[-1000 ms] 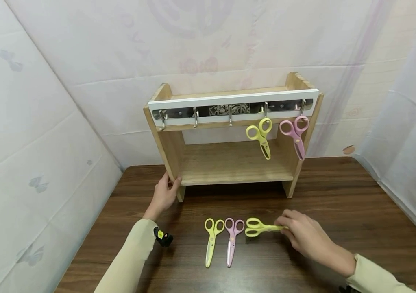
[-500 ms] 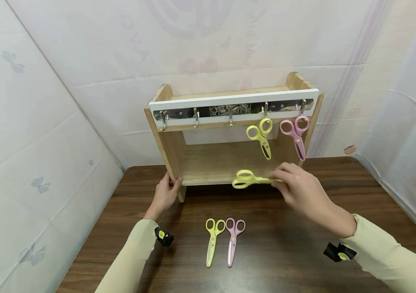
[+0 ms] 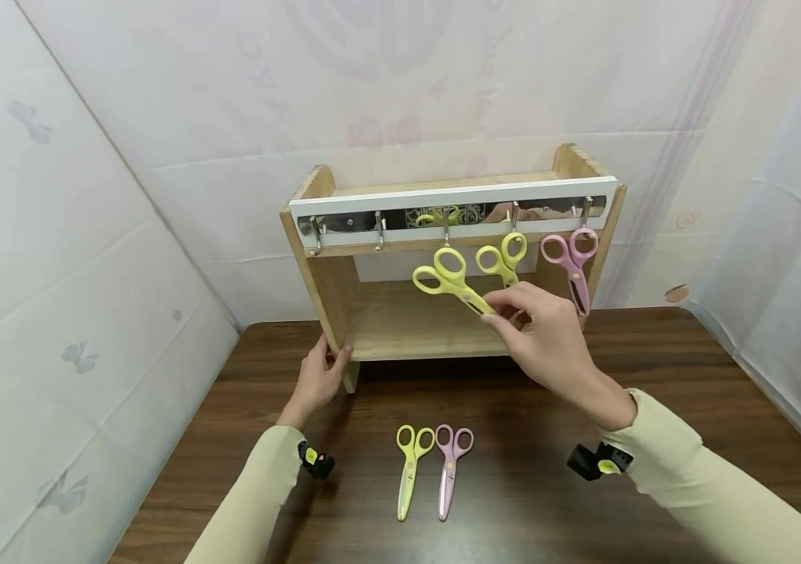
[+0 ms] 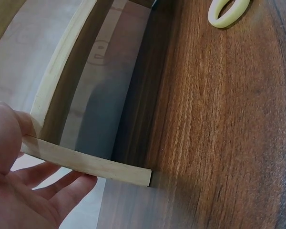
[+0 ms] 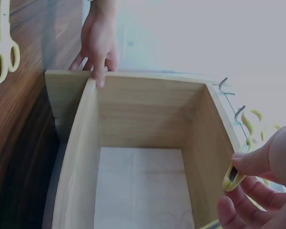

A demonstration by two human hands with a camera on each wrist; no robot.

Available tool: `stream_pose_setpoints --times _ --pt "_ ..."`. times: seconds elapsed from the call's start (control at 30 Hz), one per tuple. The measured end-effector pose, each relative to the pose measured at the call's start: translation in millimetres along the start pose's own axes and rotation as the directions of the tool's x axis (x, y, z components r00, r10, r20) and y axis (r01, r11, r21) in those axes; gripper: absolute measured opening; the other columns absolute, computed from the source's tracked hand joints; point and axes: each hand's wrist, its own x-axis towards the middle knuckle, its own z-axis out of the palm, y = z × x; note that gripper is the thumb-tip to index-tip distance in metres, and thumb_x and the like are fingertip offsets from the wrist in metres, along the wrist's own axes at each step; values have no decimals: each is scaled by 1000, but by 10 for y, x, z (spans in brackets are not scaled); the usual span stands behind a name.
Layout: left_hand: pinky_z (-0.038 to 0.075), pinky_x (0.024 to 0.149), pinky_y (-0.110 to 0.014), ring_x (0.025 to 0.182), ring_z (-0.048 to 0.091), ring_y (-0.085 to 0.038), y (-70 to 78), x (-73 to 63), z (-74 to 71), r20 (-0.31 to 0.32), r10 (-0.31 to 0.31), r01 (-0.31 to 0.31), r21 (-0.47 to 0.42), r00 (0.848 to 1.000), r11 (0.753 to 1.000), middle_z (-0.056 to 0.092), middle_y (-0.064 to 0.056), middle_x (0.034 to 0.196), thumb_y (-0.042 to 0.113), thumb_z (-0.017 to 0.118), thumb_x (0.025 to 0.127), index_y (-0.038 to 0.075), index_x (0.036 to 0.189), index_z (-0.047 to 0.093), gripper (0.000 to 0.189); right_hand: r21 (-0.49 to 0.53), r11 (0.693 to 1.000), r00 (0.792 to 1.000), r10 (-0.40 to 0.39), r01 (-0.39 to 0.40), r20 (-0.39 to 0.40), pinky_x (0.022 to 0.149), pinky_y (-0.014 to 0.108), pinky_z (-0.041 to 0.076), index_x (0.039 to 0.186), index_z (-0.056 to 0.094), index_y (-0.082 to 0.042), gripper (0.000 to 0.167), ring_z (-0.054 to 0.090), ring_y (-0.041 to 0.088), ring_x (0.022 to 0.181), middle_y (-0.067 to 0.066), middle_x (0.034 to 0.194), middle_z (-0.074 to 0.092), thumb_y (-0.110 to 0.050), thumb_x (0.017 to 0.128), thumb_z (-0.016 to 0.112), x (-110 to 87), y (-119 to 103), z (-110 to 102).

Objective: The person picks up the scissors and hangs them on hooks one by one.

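My right hand [image 3: 546,335] pinches a pair of yellow scissors [image 3: 451,282] by the blade end, handles up and to the left. Those handles are just below the middle hook [image 3: 446,229]; whether they touch it, I cannot tell. My left hand [image 3: 317,379] grips the lower left side board of the wooden shelf [image 3: 414,352]; in the left wrist view the thumb and fingers are on opposite faces of that board [image 4: 93,163]. Another yellow pair of scissors [image 3: 502,261] hangs on the hook right of the middle, its blade partly behind my right hand. Pink scissors [image 3: 572,262] hang on the rightmost hook.
On the brown table [image 3: 231,478], yellow scissors [image 3: 409,470] and pink scissors [image 3: 449,470] lie side by side, blades toward me. A white hook rail [image 3: 365,205] runs along the shelf's top front. Patterned cloth [image 3: 217,117] stands behind the shelf and along both sides.
My right hand has lifted the yellow scissors off the table, up and leftward to the hook rail, turning the handles upward. The left hand has stayed on the shelf.
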Motion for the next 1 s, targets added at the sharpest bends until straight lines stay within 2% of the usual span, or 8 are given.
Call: stream_pose_setpoints --times 0.17,0.37,0.63,0.73,0.9,1.0 --pt "58 94 -54 125 59 -41 -1 -10 10 -2 -1 1 -6 1000 1000 55 -26 140 24 51 110 6 156 38 51 19 999 999 44 -43 -15 61 12 53 97 79 -3 17 64 9 72 1 80 69 2 82 85 57 -55 76" --pt "58 94 -53 126 58 -41 4 -7 11 -2 -4 4 -6 1000 1000 54 -26 142 25 51 110 7 157 36 52 -1 995 994 101 -101 -36 61 17 54 97 79 -4 16 65 11 72 1 79 70 0 82 85 64 -22 164" --pt "56 96 -54 127 57 -42 -17 -15 -1 8 3 -3 -1 1000 1000 54 -26 142 24 51 110 6 157 36 52 -30 987 986 156 -158 -62 60 32 59 97 80 -4 17 68 14 71 4 80 72 -1 82 85 -12 29 275" --pt "56 96 -54 128 57 -42 -14 -19 -1 10 1 -1 -6 1000 1000 54 -26 142 24 51 110 6 157 36 52 -32 987 986 152 -155 -73 60 30 58 97 79 -4 16 68 14 72 4 81 72 -1 82 85 -18 49 301" --pt "56 97 -54 128 57 -42 -11 -20 -1 9 2 -2 -8 1000 1000 53 -26 143 24 51 111 6 157 35 52 -42 988 986 144 -148 -84 60 18 50 96 78 -5 13 68 15 72 3 80 71 -3 84 84 -31 74 330" --pt "56 97 -55 128 57 -42 -8 -16 0 7 4 -4 -6 1000 1000 53 -27 143 24 51 111 6 157 35 52 -47 988 986 144 -148 -85 61 26 51 95 78 -4 12 68 17 72 4 79 71 -5 85 84 -43 82 345"
